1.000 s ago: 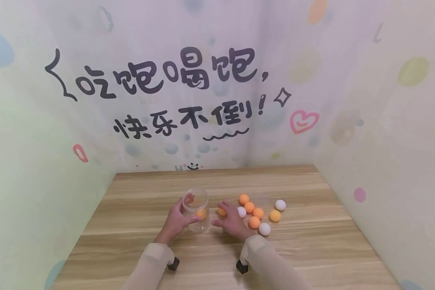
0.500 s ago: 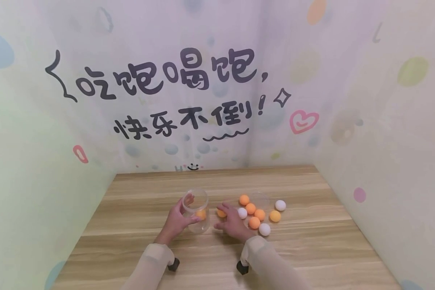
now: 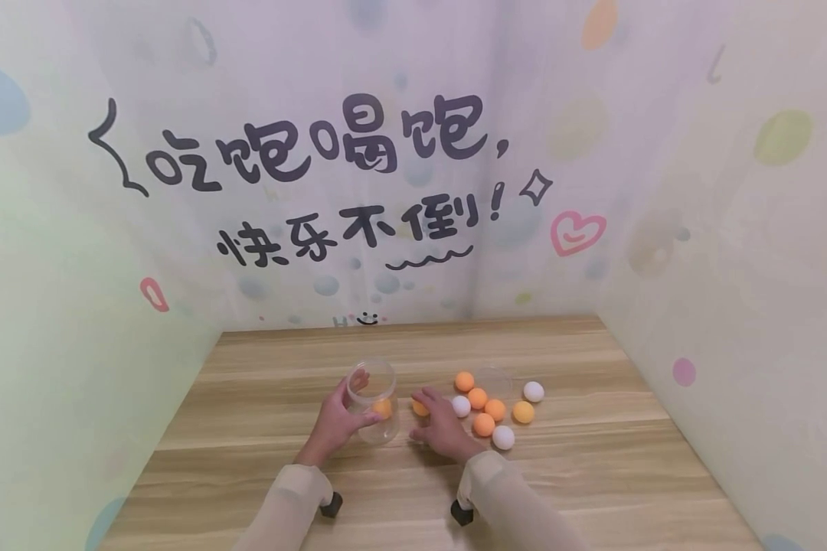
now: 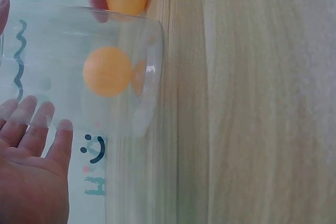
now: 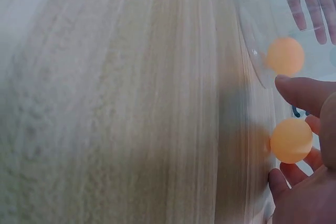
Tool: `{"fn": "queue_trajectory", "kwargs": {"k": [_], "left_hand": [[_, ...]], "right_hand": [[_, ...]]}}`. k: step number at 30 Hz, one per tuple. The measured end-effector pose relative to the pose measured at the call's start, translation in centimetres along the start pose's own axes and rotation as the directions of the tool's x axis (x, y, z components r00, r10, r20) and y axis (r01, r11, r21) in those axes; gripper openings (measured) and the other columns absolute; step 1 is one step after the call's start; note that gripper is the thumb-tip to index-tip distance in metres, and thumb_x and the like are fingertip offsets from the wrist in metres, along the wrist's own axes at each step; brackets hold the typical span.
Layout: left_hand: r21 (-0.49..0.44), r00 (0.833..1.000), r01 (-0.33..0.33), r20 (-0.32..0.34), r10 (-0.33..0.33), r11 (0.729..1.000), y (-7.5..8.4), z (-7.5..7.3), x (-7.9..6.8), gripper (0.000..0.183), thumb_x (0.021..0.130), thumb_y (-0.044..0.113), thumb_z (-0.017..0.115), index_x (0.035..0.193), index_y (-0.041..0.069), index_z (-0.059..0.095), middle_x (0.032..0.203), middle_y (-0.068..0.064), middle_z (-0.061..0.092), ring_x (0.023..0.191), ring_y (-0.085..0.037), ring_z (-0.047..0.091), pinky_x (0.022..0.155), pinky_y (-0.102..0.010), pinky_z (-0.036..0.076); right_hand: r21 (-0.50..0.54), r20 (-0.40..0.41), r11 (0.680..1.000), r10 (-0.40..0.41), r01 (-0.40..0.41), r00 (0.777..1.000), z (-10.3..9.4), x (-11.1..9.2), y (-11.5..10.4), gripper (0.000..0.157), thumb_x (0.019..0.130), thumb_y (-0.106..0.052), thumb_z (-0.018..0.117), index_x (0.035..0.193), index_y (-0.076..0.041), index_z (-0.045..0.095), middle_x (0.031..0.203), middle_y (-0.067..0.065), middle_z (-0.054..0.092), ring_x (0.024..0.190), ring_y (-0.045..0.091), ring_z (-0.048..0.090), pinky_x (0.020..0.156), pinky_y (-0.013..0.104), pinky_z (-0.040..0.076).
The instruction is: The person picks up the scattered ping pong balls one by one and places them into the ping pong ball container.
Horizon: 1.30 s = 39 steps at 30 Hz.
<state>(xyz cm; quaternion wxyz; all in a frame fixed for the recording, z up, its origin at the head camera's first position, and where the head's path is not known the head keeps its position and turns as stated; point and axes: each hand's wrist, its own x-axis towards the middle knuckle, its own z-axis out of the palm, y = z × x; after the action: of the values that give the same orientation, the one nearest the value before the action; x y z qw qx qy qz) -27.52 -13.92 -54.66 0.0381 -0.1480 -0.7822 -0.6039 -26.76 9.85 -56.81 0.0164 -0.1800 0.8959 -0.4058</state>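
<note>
In the head view a clear jar (image 3: 374, 430) stands upright on the wooden table, with an orange ping-pong ball (image 4: 107, 72) low inside it. My left hand (image 3: 334, 421) holds the jar from its left side, thumb in front and fingers behind. To the right of the jar, an orange ping-pong ball (image 5: 292, 140) lies by my right hand (image 3: 444, 428). The fingers (image 5: 295, 174) of that hand reach around behind the ball, while the thumb (image 5: 304, 92) is apart from it. Part of this ball is hidden by the hand in the head view.
Right of my right hand lie several orange ping-pong balls (image 3: 484, 425) and three white ones, including a white ball (image 3: 504, 438). A clear round disc (image 3: 499, 375), perhaps a lid, lies behind them. Printed curtain-like walls (image 3: 696, 229) enclose the table (image 3: 269, 383).
My right thumb and hand have shifted slightly right, closer around the orange ball. A few balls beside that hand moved a little to the right. My left hand and the jar stay in place.
</note>
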Motion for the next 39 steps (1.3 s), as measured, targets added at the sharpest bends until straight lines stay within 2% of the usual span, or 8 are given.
{"fn": "queue_trajectory", "kwargs": {"k": [3, 7, 10, 13, 19, 25, 32, 39], "left_hand": [[-0.009, 1.0, 0.007, 0.008, -0.007, 1.0, 0.1, 0.0, -0.1, 0.087, 0.073, 0.006, 0.085, 0.147, 0.011, 0.04, 0.145, -0.012, 0.047, 0.136, -0.029, 0.04, 0.112, -0.046, 0.027], [0.008, 0.999, 0.02, 0.029, -0.02, 1.0, 1.4, -0.2, -0.4, 0.087, 0.075, 0.003, 0.083, 0.148, 0.006, 0.037, 0.147, -0.016, 0.044, 0.136, -0.032, 0.039, 0.112, -0.047, 0.027], [0.004, 1.0, 0.014, 0.022, -0.014, 1.0, 1.3, -0.2, -0.4, 0.088, 0.073, 0.005, 0.085, 0.147, 0.007, 0.038, 0.146, -0.015, 0.045, 0.135, -0.032, 0.04, 0.111, -0.048, 0.028], [-0.009, 1.0, -0.016, -0.004, 0.016, 1.0, 0.0, -0.1, -0.2, 0.087, 0.071, 0.007, 0.087, 0.146, 0.01, 0.042, 0.144, -0.014, 0.049, 0.134, -0.03, 0.043, 0.111, -0.048, 0.029], [-0.016, 1.0, -0.027, -0.008, 0.027, 0.999, 0.1, -0.1, -0.1, 0.087, 0.07, 0.005, 0.087, 0.145, 0.007, 0.042, 0.143, -0.016, 0.049, 0.133, -0.032, 0.043, 0.111, -0.049, 0.028], [-0.002, 1.0, -0.013, -0.008, 0.013, 1.0, 0.0, 0.0, 0.0, 0.088, 0.071, 0.006, 0.087, 0.145, 0.005, 0.041, 0.143, -0.013, 0.05, 0.133, -0.03, 0.043, 0.111, -0.048, 0.028], [-0.001, 0.999, -0.038, -0.011, 0.038, 0.999, -0.3, 0.0, 0.1, 0.088, 0.07, 0.007, 0.087, 0.145, 0.004, 0.04, 0.142, -0.015, 0.05, 0.133, -0.033, 0.043, 0.11, -0.051, 0.028], [-0.009, 1.0, 0.003, -0.008, -0.003, 1.0, 0.1, 0.1, -0.1, 0.088, 0.071, 0.001, 0.085, 0.145, 0.004, 0.04, 0.144, -0.017, 0.047, 0.134, -0.033, 0.041, 0.111, -0.049, 0.027]], "right_hand": [[-0.011, 0.01, 1.0, 0.001, -0.001, 1.0, 0.1, 0.0, 0.1, 0.067, 0.082, -0.011, 0.077, 0.141, -0.004, 0.047, 0.15, 0.023, 0.034, 0.134, 0.045, 0.035, 0.107, 0.06, 0.031], [-0.027, 0.02, 1.0, -0.001, 0.001, 1.0, 0.2, 0.1, 0.2, 0.065, 0.083, -0.01, 0.076, 0.142, -0.006, 0.047, 0.15, 0.022, 0.035, 0.134, 0.043, 0.035, 0.107, 0.059, 0.031], [-0.025, 0.023, 1.0, -0.003, 0.003, 1.0, 0.1, 0.1, 0.1, 0.063, 0.084, -0.008, 0.074, 0.142, -0.005, 0.047, 0.149, 0.021, 0.036, 0.134, 0.042, 0.035, 0.107, 0.059, 0.031], [-0.021, 0.021, 1.0, -0.017, 0.017, 1.0, 0.0, 0.1, -0.1, 0.061, 0.086, -0.006, 0.072, 0.141, -0.004, 0.047, 0.147, 0.02, 0.04, 0.133, 0.041, 0.037, 0.107, 0.058, 0.032], [-0.056, 0.013, 0.996, -0.07, 0.07, 0.997, -0.2, 0.0, -0.1, 0.055, 0.088, -0.001, 0.067, 0.14, -0.002, 0.048, 0.143, 0.018, 0.046, 0.131, 0.037, 0.042, 0.107, 0.054, 0.034], [-0.063, -0.007, 0.993, -0.098, 0.097, 0.995, -0.2, -0.1, -0.1, 0.052, 0.086, 0.005, 0.061, 0.137, 0.002, 0.049, 0.14, 0.02, 0.049, 0.13, 0.038, 0.043, 0.106, 0.054, 0.035], [-0.047, -0.037, 0.994, -0.104, 0.102, 0.994, -0.1, -0.1, 0.0, 0.045, 0.09, 0.004, 0.058, 0.134, 0.004, 0.051, 0.136, 0.02, 0.053, 0.128, 0.035, 0.047, 0.106, 0.051, 0.036], [-0.05, -0.032, 0.995, -0.089, 0.088, 0.995, -0.1, -0.3, -0.1, 0.041, 0.092, 0.001, 0.058, 0.133, 0.001, 0.053, 0.134, 0.018, 0.055, 0.126, 0.035, 0.049, 0.105, 0.052, 0.038]]}}
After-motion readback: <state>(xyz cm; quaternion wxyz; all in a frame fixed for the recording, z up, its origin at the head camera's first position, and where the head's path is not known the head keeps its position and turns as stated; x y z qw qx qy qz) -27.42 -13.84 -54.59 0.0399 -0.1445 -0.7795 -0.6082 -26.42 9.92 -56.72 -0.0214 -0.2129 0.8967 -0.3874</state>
